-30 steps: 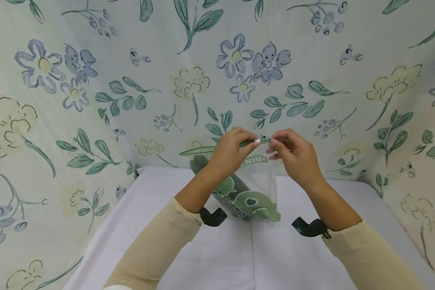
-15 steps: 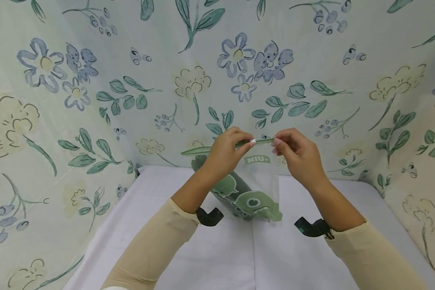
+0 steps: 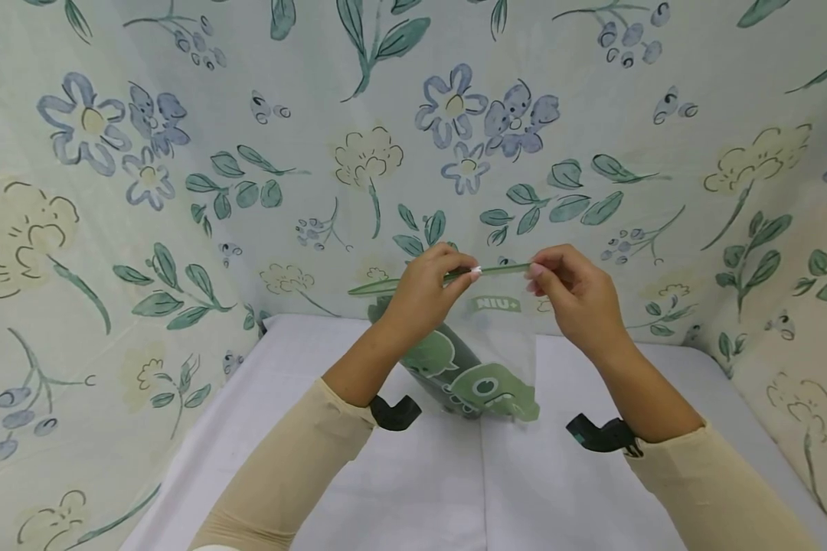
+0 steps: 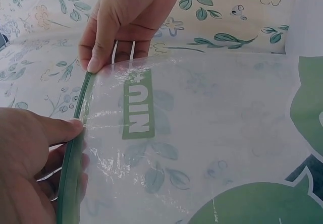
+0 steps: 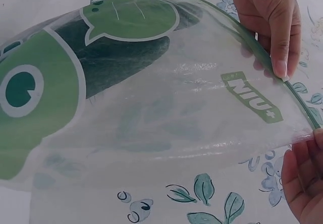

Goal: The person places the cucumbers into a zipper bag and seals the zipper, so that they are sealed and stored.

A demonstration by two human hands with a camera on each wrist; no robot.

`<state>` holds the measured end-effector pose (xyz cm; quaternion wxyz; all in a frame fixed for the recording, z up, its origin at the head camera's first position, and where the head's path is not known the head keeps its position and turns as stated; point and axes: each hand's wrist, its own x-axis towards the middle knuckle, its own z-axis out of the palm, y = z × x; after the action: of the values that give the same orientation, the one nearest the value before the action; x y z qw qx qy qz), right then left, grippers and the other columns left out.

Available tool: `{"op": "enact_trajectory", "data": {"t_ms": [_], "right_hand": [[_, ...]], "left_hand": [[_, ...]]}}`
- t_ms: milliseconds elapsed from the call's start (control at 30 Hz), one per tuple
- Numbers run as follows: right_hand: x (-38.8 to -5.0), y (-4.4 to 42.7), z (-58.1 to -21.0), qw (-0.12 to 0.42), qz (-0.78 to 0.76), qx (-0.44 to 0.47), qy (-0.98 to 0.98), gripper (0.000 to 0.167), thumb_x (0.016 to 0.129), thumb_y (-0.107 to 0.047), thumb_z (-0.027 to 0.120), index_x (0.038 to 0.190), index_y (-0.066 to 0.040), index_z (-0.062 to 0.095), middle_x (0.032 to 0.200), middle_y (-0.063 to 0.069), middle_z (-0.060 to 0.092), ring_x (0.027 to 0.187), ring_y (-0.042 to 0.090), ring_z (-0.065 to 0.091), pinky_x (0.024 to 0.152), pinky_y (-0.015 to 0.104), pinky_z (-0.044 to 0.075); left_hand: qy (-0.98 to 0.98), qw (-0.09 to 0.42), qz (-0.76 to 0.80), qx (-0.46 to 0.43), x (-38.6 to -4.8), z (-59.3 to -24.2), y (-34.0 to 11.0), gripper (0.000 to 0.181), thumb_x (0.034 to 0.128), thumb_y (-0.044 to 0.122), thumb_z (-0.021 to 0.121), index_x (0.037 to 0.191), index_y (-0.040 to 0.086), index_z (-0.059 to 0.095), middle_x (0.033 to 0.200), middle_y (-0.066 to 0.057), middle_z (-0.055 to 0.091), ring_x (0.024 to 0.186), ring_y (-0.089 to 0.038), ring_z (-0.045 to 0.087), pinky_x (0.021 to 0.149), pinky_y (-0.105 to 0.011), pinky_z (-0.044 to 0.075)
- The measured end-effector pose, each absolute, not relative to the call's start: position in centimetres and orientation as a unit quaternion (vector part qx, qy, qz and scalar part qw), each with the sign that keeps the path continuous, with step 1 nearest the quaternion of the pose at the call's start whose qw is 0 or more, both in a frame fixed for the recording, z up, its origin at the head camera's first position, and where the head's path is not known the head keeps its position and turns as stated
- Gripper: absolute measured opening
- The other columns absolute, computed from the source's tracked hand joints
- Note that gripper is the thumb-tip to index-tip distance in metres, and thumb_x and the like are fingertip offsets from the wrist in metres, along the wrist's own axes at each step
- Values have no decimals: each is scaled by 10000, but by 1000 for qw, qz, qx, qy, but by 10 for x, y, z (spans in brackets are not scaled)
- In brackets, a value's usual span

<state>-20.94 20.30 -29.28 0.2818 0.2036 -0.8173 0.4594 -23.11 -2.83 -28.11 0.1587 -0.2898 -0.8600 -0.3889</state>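
Note:
A clear plastic zip bag with green cartoon prints and a "NIU+" label hangs over the table, its lower end by the tabletop. Along its top runs a green zip strip. My left hand pinches the strip between thumb and fingers, where a small white slider shows at the fingertips. At the bag's right top corner, my right hand pinches the end of the strip. A dark green elongated item lies slanted inside the bag; its kind is hard to tell through the plastic.
A white-covered table lies beneath the hands. Floral cloth hangs behind and at both sides. Each wrist wears a black camera mount.
My left hand and the white slider have moved left along the strip, widening the gap between the hands. My right hand has shifted slightly right, still pinching the corner.

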Motion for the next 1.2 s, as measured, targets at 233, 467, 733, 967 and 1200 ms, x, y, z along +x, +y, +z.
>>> {"op": "enact_trajectory", "data": {"t_ms": [233,467,733,967,1200], "right_hand": [[-210,208,-295,292,453,201,-818,118,1016,-115,607,1088,-32,649,907,60,646,796,63,611,744,73,537],[-209,212,-295,297,455,200,-815,117,1009,-99,614,1086,-20,652,908,63,639,787,69,606,715,79,533],[-210,219,-296,304,433,188,-828,137,1022,-131,600,1105,-33,648,925,40,622,785,67,585,700,66,510],[-211,228,-297,313,429,167,-831,129,1018,-147,611,1101,-59,655,885,-107,594,747,49,569,654,82,496],[-209,233,-297,309,439,165,-827,136,1016,-139,614,1103,-44,656,879,-152,581,733,59,569,596,117,481]], "left_hand": [[-857,171,-384,-298,-233,-285,-30,255,1015,260,626,1199,112,721,1100,3,621,951,-139,586,789,-269,529],[-856,182,-378,-301,-235,-287,-32,245,1015,257,627,1195,121,722,1115,6,628,979,-135,599,811,-267,536],[-859,189,-371,-297,-236,-288,-35,258,1016,260,624,1206,113,721,1103,6,625,947,-137,588,771,-271,524],[-863,195,-358,-298,-236,-288,-36,255,1016,253,625,1203,110,724,1091,-2,621,903,-139,568,738,-269,503],[-860,207,-355,-302,-235,-288,-38,237,1008,222,637,1189,98,727,1091,-19,630,919,-156,579,750,-274,504]]}}
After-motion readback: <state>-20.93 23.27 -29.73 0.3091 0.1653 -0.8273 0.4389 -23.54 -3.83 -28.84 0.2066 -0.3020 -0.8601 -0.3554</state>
